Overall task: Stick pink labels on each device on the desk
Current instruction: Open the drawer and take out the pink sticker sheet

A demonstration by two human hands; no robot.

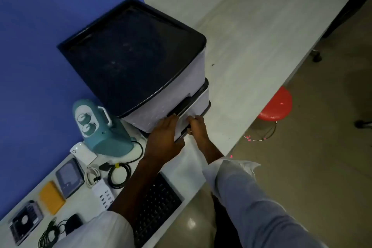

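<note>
A grey drawer unit [193, 70] with a black top stands on the white desk [241, 50]. My left hand [164, 139] and my right hand [198, 127] are both at its lowest drawer [198, 104], fingers curled on the drawer's front edge beside the dark handle [181, 106]. Devices lie to the left: a teal speaker [100, 133], a small white box [83, 153], a grey case [69, 177], a yellow power bank [51, 197], a white multi-port charger [104, 195], a black keyboard [157, 205], a drive caddy [25, 221] and a black mouse [73, 225]. No pink label is in sight.
A coiled black cable [118, 175] and a white cable [91, 176] lie between the devices, with black earphones [48, 235] near the mouse. A blue partition [40, 46] backs the desk. A red stool [276, 104] stands on the floor to the right.
</note>
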